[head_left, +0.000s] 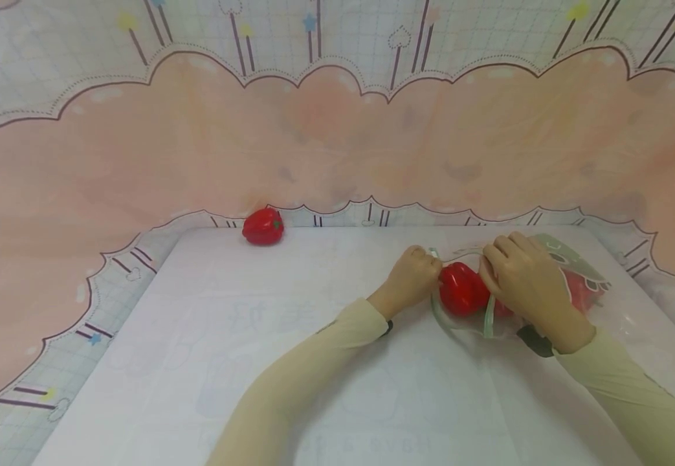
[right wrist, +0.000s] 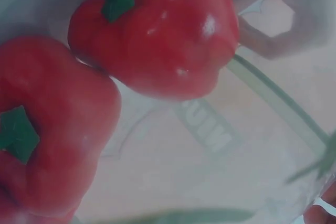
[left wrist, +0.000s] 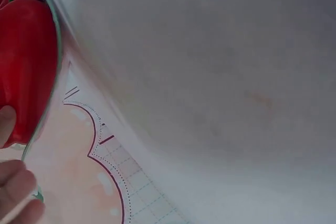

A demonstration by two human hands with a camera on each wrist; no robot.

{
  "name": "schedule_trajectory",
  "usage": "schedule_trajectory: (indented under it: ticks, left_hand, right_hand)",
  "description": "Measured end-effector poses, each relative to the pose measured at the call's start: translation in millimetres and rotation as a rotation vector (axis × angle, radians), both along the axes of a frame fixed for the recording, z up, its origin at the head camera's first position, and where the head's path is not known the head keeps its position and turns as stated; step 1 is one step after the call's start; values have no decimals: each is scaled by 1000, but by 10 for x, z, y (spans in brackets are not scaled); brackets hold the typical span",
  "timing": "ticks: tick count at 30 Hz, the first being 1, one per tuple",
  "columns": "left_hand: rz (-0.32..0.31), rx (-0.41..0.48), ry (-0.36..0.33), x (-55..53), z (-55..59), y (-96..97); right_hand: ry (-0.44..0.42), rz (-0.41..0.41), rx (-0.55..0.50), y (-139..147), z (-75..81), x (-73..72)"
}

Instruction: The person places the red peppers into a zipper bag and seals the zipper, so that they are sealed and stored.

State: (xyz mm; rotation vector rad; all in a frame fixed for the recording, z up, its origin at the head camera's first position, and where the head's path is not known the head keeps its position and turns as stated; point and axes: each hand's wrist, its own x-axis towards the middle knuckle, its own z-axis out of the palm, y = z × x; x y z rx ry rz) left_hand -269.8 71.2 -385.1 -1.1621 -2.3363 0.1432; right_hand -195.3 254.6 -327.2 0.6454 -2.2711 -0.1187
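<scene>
Head view: toward the right edge of the desk [head_left: 459,401], the left hand [head_left: 411,275] pinches a red pepper [head_left: 462,291] at a clear bag [head_left: 489,318] the right hand [head_left: 526,275] grips; slack sides could snag it.

Screened-off tabletop set, cartoon-patterned backdrop [head_left: 337,145], 1 white table [head_left: 191,362]

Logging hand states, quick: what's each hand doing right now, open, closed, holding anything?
Left hand: closed, holding the bag by its edge.
Right hand: closed, holding the bag's edge too.
</scene>
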Motion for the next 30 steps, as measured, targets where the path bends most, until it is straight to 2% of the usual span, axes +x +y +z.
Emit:
schedule_trajectory:
  ticks: [6,13,16,20,27,30]
  left_hand:
    - [104,-6,-108,-50,-6,14]
    - [143,-63,-167,-72,-33,-88]
    - [154,-103,-157,-79,-23,-175]
    - [144,-111,-122,-82,18,-324]
    - [106,-36,-96,-78,102,-607]
    - [84,-9,-60,-75,140,-711]
  right_hand:
    - [3,4,-5,-2,-2,-7]
    - [9,14,-21,-6,8,-13]
    - [0,10,-23,-10,18,-12]
    - [-11,6,-23,-14,24,-8]
    - [-8,15,-24,-15,10,-4]
    - [-9,12,-20,-14,5,1]
